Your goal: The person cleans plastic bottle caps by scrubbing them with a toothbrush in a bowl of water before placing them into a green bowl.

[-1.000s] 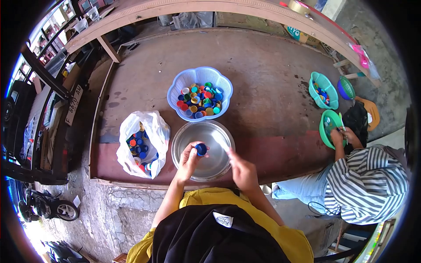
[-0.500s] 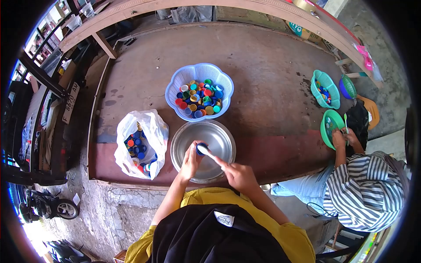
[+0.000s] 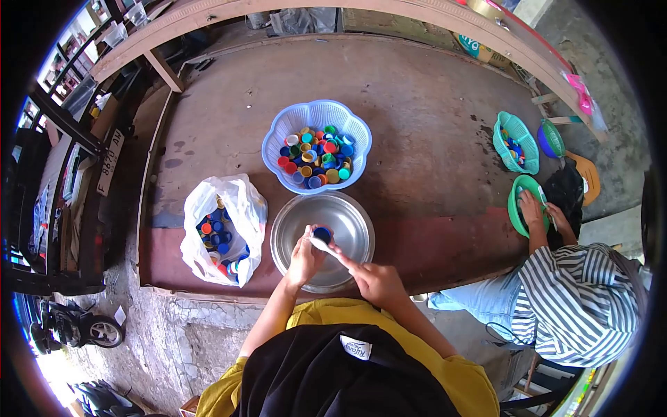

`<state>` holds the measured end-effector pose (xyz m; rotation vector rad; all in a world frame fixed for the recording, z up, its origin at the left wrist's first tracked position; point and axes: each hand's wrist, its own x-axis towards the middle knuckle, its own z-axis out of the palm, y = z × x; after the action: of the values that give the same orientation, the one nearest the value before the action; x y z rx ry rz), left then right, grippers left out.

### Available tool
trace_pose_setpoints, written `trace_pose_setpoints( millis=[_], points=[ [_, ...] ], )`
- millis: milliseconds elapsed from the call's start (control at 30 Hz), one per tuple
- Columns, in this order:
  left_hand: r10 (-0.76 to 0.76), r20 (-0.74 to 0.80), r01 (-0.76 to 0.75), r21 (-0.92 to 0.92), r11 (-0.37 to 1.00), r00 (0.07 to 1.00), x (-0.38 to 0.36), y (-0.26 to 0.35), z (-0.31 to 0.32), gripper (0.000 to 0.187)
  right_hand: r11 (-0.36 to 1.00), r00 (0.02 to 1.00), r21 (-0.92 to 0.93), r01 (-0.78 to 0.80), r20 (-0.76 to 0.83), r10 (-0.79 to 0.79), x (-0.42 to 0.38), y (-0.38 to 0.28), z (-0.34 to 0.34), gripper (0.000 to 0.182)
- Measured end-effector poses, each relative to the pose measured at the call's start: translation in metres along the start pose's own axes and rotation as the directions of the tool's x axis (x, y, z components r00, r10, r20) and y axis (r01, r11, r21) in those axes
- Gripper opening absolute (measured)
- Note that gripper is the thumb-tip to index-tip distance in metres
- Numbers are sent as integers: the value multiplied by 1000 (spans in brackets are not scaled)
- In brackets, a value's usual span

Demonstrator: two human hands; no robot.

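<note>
Over a round metal bowl (image 3: pixel 358 271), my left hand (image 3: pixel 304 263) is closed around a dark blue bottle cap (image 3: pixel 322 233), its hollow side facing up. My right hand (image 3: pixel 379 283) grips a white toothbrush (image 3: pixel 324 244), whose head lies at the near rim of the cap. Beyond the bowl stands a light blue plastic basket (image 3: pixel 275 132) holding many bottle caps (image 3: pixel 323 154) in several colours. To the left of the bowl, a white plastic bag (image 3: pixel 244 201) sits open with more caps (image 3: pixel 221 236), mostly blue, inside.
At right, a person in a striped shirt (image 3: pixel 580 299) works with both hands at a green bowl (image 3: pixel 515 212). Behind it are a teal basket (image 3: pixel 531 135) with caps and a purple-and-green ball-like item (image 3: pixel 549 137). A wooden rail (image 3: pixel 271 8) crosses the table's far side.
The toothbrush head has shifted from inside the cap to its near edge, and the cap has tilted upward. The other person's hands have moved into the green bowl.
</note>
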<state>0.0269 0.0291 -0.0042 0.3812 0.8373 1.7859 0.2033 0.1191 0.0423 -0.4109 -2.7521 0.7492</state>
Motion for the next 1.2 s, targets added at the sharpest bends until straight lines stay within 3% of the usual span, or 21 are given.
trace_pose_setpoints(
  millis=[33, 133, 167, 267, 333, 367, 400, 433, 467, 533, 600, 667, 700, 733, 800, 833, 933, 967, 1067, 1133, 1200],
  points=[
    [22, 22, -22, 19, 1000, 1000, 2, -2, -3, 44, 990, 987, 141, 6, -163, 17, 1, 3, 10, 52],
    [65, 83, -63, -31, 998, 994, 4, -11, -11, 42, 955, 888, 256, -149, -391, 243, 12, 8, 4, 48],
    [66, 67, -64, -34, 997, 996, 4, -12, -11, 42, 972, 844, 229, -58, -508, 170, 16, 7, 5, 50],
    [55, -82, -54, 15, 998, 995, 6, -5, 2, 42, 995, 997, 98, 2, -79, 6, -2, 3, 13, 48],
    [81, -74, -73, 100, 992, 994, 5, -10, -10, 42, 960, 967, 272, -68, -218, 131, 3, 5, 16, 48],
    [117, 35, -117, 8, 993, 993, 7, -20, -25, 42, 935, 933, 334, -117, -287, 219, 11, 7, 13, 48],
    [109, 30, -108, -18, 994, 994, 6, -20, -24, 42, 901, 885, 402, -160, -347, 312, 15, 6, 10, 48],
    [98, 23, -97, -43, 994, 995, 5, -20, -24, 42, 887, 885, 421, -191, -318, 341, 15, 1, 7, 43],
    [88, 17, -87, -69, 994, 996, 4, -20, -24, 41, 927, 922, 369, -61, -336, 195, 12, 1, 16, 43],
    [65, -31, -66, -31, 997, 997, 2, -20, -25, 42, 980, 996, 182, -85, 23, 82, 3, 0, 24, 43],
    [49, -80, -49, 1, 999, 996, 2, -22, -27, 42, 958, 969, 226, -178, -128, 210, 8, 12, 31, 47],
    [24, -44, -29, -111, 993, 999, 0, -24, -31, 41, 930, 893, 296, -219, -323, 313, 18, 24, 34, 52],
    [19, -41, -24, -129, 991, 999, 0, -22, -30, 40, 963, 881, 235, -129, -418, 220, 19, 21, 32, 51],
    [14, -38, -20, -149, 989, 999, 2, -20, -29, 40, 979, 944, 178, -104, -292, 153, 15, 17, 29, 48],
    [-35, -203, 25, -52, 998, 979, 5, -19, -25, 41, 997, 999, 75, -31, -12, 32, 0, 8, 29, 42],
    [-53, -286, 53, -7, 999, 957, 7, -19, -24, 42, 984, 988, 177, -21, -146, 47, 0, 14, 37, 40],
    [-6, -130, 16, 72, 997, 991, 16, -19, -24, 45, 874, 851, 386, -296, -308, 425, 9, 26, 34, 40],
    [-17, -91, 32, 161, 986, 996, 22, -16, -25, 45, 844, 813, 474, -252, -370, 450, 12, 28, 31, 39],
    [83, -109, -29, 426, 904, 991, 64, 14, -15, 46, 881, 875, 436, -184, -336, 348, 5, 27, 29, 38],
    [88, -47, -63, 393, 917, 995, 105, 35, -22, 51, 865, 897, 459, -202, -268, 351, 2, 24, 28, 39],
    [-2, -195, 66, 324, 944, 981, 139, 47, -30, 57, 871, 906, 440, -217, -241, 347, 0, 21, 31, 39]
  ],
)
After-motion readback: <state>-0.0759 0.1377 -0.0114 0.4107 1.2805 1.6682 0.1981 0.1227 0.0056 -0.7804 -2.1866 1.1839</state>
